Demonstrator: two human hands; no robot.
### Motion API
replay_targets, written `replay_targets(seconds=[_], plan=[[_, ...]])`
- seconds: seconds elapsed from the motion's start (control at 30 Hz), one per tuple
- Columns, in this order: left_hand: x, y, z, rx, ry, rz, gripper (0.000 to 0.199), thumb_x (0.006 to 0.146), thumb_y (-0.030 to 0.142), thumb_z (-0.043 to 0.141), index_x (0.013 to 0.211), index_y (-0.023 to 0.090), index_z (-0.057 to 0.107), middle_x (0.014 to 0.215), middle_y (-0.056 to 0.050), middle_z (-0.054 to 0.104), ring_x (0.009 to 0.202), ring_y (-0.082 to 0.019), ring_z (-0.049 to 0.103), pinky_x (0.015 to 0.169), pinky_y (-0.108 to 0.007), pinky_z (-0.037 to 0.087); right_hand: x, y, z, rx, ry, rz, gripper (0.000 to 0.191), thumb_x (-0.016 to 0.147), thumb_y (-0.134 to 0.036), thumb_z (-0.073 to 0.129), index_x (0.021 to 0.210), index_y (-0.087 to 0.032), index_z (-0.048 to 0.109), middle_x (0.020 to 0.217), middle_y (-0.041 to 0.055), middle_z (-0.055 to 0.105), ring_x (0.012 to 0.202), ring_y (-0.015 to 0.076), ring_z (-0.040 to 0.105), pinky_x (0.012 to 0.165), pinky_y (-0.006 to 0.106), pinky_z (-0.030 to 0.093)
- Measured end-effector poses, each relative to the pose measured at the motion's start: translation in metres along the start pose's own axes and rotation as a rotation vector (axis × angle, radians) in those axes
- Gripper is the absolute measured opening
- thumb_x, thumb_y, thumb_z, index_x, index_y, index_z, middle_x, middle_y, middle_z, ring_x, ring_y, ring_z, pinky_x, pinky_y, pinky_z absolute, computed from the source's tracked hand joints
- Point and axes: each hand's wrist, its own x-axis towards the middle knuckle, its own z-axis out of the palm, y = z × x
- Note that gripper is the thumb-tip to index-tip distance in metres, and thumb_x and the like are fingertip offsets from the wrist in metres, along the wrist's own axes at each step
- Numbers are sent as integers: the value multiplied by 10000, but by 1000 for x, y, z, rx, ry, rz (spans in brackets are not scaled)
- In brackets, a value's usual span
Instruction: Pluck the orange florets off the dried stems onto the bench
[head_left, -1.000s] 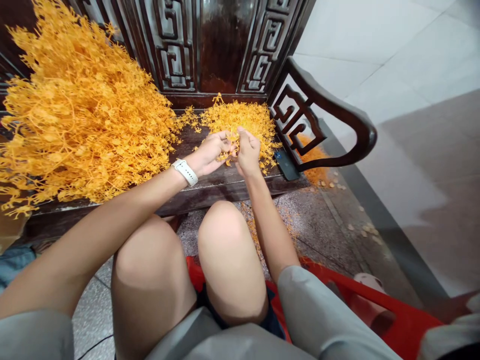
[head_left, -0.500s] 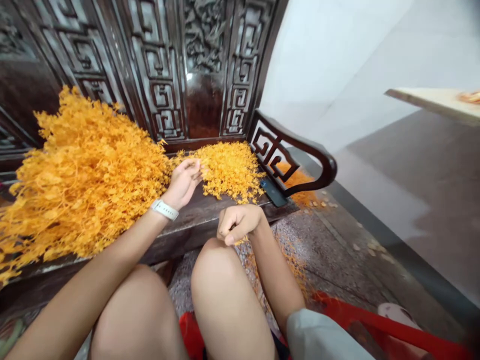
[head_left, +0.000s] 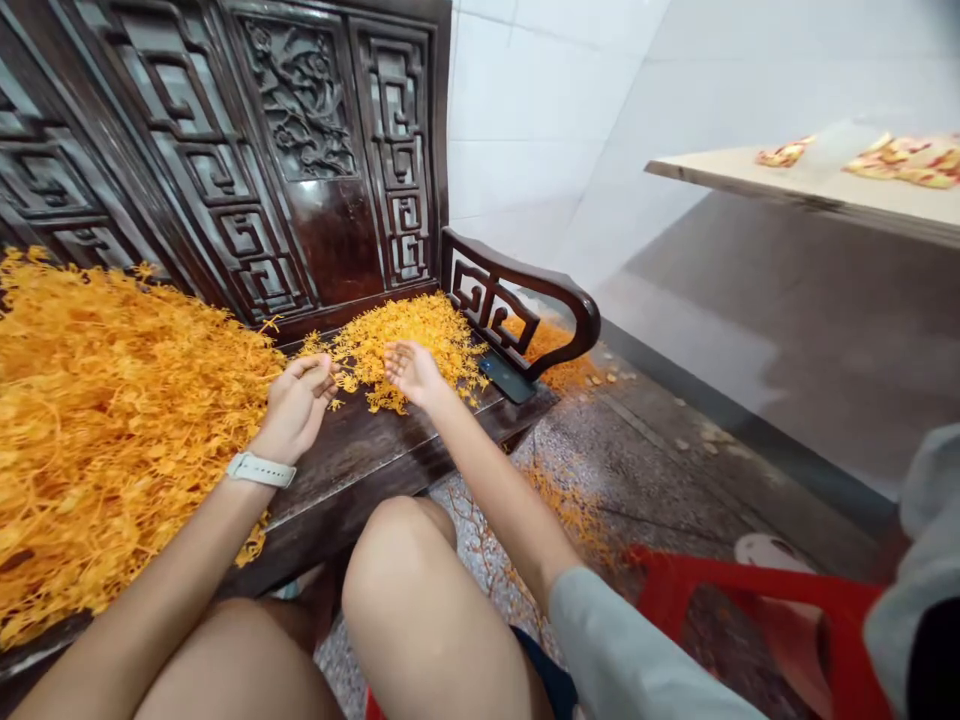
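A large heap of yellow-orange sprigs with fine leaves (head_left: 127, 430) covers the left part of the dark wooden bench seat (head_left: 337, 450). Farther right lies a smaller pile of the same sprigs (head_left: 427, 325). My left hand (head_left: 296, 400), wearing a pale wristband, is between the two heaps with thumb and fingers pinched together. Bits of orange sprig show at its fingertips. Over the near side of the smaller pile is my right hand (head_left: 411, 372), its fingers loosely apart, with nothing visible gripped in it.
A phone (head_left: 508, 378) lies by the bench's carved armrest (head_left: 555, 300). Orange scraps (head_left: 570, 505) litter the floor beside my right forearm. A red stool (head_left: 750, 580) stands at lower right, and a board with food-like pieces (head_left: 720, 175) juts out at upper right.
My right hand has risen from my knee to the smaller pile and its fist has loosened. The left hand has drawn back slightly from that pile. The view has turned right.
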Motion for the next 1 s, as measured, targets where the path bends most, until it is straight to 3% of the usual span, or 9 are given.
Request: replay_targets(seconds=[0.13, 0.23, 0.4, 0.57, 0.67, 0.83, 1.0], plan=[[-4, 1, 0, 36, -50, 22, 238, 773, 194, 867, 881, 186, 654, 825, 1, 684, 607, -70, 583, 549, -164, 450, -29, 18, -30, 320, -190, -29, 491, 1117, -432, 263, 1105, -152, 667, 897, 63, 747, 727, 149, 654, 672, 264, 584], [-8, 5, 5, 51, -113, 31, 275, 775, 202, 877, 901, 201, 633, 767, 26, 633, 595, -83, 606, 555, -178, 475, -40, 19, -33, 251, -270, -129, 485, 1119, -466, 281, 1145, -182, 674, 874, 35, 739, 685, 135, 626, 628, 237, 552], [-17, 6, 17, 135, -174, 7, 324, 749, 257, 914, 935, 220, 651, 784, 27, 665, 625, -111, 668, 595, -211, 543, -45, 31, -5, -302, -225, -216, 328, 1028, -525, 579, 1083, -208, 647, 860, 5, 681, 624, 114, 594, 517, 215, 456], [-21, -1, 25, 254, -212, 47, 417, 621, 285, 990, 905, 168, 707, 725, -8, 706, 579, -104, 630, 586, -213, 533, -49, 46, 17, -587, -119, -617, 353, 984, -578, 637, 931, -234, 576, 747, -56, 518, 633, 99, 487, 593, 216, 407], [-20, -5, 26, 313, -177, 90, 409, 581, 273, 1001, 843, 146, 715, 705, -21, 707, 588, -109, 626, 584, -213, 515, -55, 51, 22, -708, -5, -782, 376, 1024, -595, 559, 915, -235, 564, 768, -44, 546, 714, 115, 516, 699, 233, 413], [-20, -14, 24, 375, -201, 202, 335, 586, 207, 972, 748, 142, 687, 719, -27, 697, 632, -106, 626, 605, -193, 494, -53, 56, 22, -867, 61, -815, 426, 1055, -588, 494, 818, -236, 522, 723, -39, 526, 702, 133, 484, 685, 254, 353], [-20, -18, 26, 353, -255, 144, 263, 634, 183, 911, 728, 150, 668, 631, -13, 656, 526, -116, 599, 536, -219, 475, -40, 59, 21, -824, 132, -838, 515, 1070, -570, 436, 678, -238, 388, 618, -48, 390, 606, 127, 387, 603, 266, 299]])
